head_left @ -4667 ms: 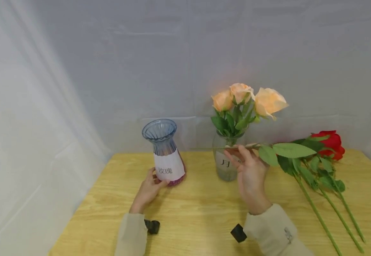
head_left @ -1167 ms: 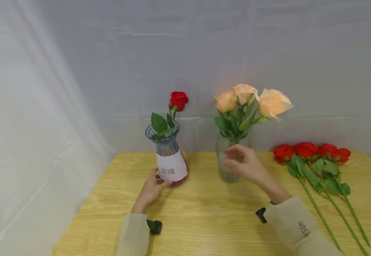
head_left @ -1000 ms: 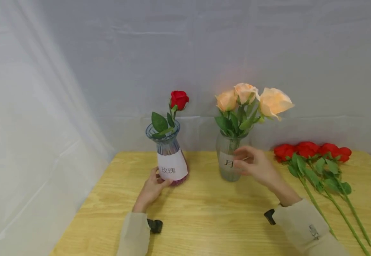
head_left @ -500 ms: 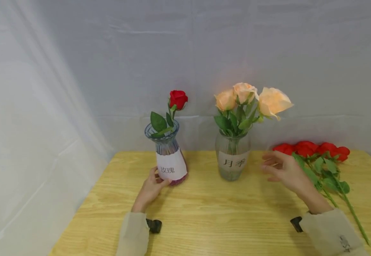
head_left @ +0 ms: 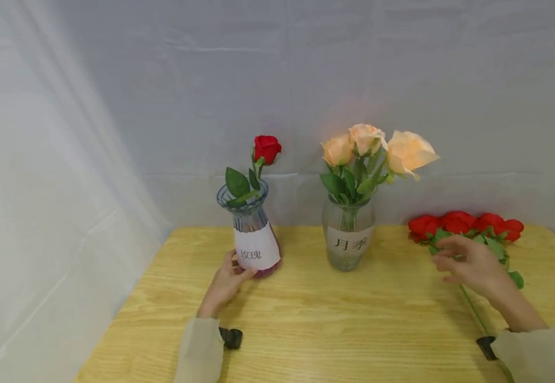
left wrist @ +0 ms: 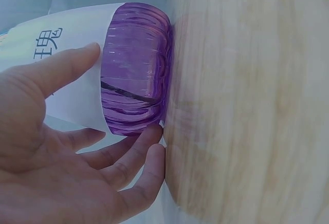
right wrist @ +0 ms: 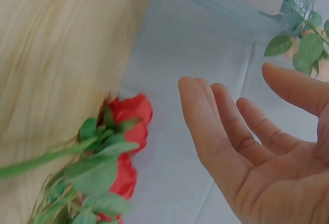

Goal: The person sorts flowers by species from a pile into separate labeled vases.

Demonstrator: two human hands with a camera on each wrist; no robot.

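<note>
My left hand (head_left: 226,282) grips the lower part of a blue and purple glass vase (head_left: 251,218) with a white paper label. In the left wrist view the thumb (left wrist: 67,69) lies on the label and the fingers curl about the purple base (left wrist: 134,70). One red rose (head_left: 267,150) stands in this vase, leaning right. My right hand (head_left: 473,266) holds nothing and hovers over the red roses (head_left: 458,223) lying at the right, hiding parts of their leaves and stems. Its fingers are loosely bent and apart in the right wrist view, beside the rose heads (right wrist: 131,121).
A clear glass vase (head_left: 349,255) with a paper label stands between the hands, holding several peach roses (head_left: 367,140). The wooden table (head_left: 330,324) ends at a grey-white cloth backdrop (head_left: 186,122) behind and at the left.
A leafy stem that my right hand held earlier has gone; a red rose now stands in the left vase. My right hand has moved rightward to the lying roses. My left hand stays put.
</note>
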